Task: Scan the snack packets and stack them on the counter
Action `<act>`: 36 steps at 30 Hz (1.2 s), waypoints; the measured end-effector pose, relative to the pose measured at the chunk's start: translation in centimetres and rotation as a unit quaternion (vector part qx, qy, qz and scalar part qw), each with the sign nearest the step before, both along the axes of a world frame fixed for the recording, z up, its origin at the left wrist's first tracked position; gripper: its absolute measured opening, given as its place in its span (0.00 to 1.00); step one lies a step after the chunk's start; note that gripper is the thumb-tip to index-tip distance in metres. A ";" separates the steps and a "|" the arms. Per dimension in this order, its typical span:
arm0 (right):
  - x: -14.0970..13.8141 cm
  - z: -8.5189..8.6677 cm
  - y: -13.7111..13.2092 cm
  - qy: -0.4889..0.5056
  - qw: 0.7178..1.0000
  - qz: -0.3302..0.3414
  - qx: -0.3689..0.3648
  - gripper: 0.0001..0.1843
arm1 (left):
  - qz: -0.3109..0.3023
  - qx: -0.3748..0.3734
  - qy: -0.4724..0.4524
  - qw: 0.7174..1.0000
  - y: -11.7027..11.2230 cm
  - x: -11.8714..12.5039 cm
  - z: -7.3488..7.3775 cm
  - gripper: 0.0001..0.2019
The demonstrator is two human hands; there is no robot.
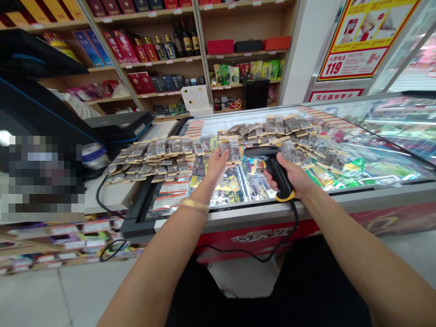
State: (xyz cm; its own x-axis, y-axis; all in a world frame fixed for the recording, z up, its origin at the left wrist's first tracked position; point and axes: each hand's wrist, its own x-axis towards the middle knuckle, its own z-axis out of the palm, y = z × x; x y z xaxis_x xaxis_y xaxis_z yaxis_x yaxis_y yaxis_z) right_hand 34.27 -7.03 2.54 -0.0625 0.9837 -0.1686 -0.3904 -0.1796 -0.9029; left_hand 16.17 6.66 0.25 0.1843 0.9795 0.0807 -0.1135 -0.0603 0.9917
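My left hand (216, 163) holds up one small snack packet (232, 149) with a tan card header, just above the glass freezer lid (238, 181). My right hand (293, 176) grips the handle of a black barcode scanner (269, 156) with a yellow base. The scanner head points left at the held packet, a short gap away. Its black cable (272, 250) hangs down in front of the freezer. Rows of several like packets (163, 156) lie overlapped across the lid, to the left and behind both hands (299, 131).
The chest freezer has a red front panel (374, 222) and holds ice-cream wrappers under glass. A black till screen (30, 113) and printer (119, 125) stand on the counter at left. Wooden shelves (190, 59) with bottles and boxes line the back wall.
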 end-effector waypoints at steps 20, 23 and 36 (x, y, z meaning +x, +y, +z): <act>-9.3 0.8 2.5 -0.020 0.999 0.017 -0.038 0.24 | 0.112 0.277 0.642 0.706 -4.9 -11.6 3.2 0.23; -10.1 0.7 2.9 -0.016 0.998 0.014 -0.053 0.24 | -0.010 0.312 0.664 0.679 -5.1 -11.9 3.2 0.21; -10.3 0.9 2.9 0.008 0.999 -0.004 -0.048 0.26 | 0.003 0.307 0.718 0.625 -3.2 -11.9 1.3 0.32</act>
State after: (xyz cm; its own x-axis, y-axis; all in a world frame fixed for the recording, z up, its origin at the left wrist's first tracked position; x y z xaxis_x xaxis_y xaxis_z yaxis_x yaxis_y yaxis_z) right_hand 23.96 -4.09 3.46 -0.0578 0.9638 -0.2603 -0.4070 -0.2608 -0.8754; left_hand 4.23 3.44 1.60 0.4949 0.8463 0.1969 0.8686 -0.4756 -0.1390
